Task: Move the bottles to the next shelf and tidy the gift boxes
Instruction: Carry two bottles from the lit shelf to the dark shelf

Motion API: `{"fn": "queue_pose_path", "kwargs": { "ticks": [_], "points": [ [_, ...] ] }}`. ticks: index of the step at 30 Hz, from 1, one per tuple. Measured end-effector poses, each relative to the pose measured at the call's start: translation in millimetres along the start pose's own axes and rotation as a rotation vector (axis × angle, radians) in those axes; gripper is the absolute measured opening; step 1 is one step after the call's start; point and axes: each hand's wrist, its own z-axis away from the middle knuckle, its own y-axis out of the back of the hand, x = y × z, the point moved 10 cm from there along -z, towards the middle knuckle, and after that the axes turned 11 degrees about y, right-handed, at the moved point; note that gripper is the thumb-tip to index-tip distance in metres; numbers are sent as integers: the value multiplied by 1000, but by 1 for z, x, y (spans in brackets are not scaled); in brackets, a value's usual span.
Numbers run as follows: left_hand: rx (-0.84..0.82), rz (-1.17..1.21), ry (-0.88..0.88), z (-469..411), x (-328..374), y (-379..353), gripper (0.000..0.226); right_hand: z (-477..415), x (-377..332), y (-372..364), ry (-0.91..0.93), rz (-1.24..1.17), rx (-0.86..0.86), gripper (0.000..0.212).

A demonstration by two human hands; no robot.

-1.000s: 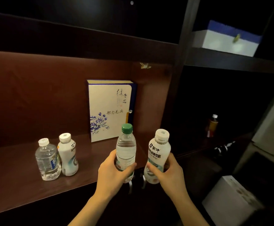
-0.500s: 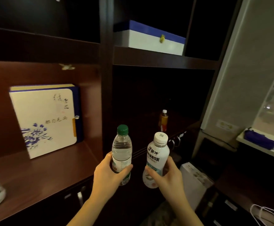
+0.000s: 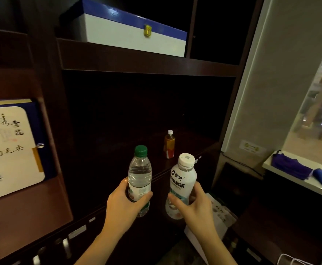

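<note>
My left hand (image 3: 126,204) grips a clear water bottle (image 3: 139,174) with a green cap, held upright. My right hand (image 3: 194,205) grips a white drink bottle (image 3: 183,178) with a white cap, also upright. Both bottles hang in front of the dark right-hand shelf (image 3: 187,165), where a small amber bottle (image 3: 169,144) stands alone. A cream gift box (image 3: 9,150) with blue flowers and black writing stands in the left compartment. A white gift box with a blue lid (image 3: 129,33) lies on the shelf above.
A dark upright post (image 3: 49,104) divides the two compartments. A white carton (image 3: 213,224) sits on the floor under my right hand. At right stands a pale wall (image 3: 267,88), with blue cloth items (image 3: 298,169) on a white ledge.
The view has swung right from the left compartment to the right one. Both hands carried their bottles along; the two bottles left on the first shelf are out of view.
</note>
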Motion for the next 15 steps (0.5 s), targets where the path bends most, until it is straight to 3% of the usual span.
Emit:
{"fn": "queue_pose_path", "kwargs": {
  "ticks": [15],
  "points": [
    [-21,54,64,-144,-39,-80,51,-123,111,-31,-61,1,-5,56]
  ]
}}
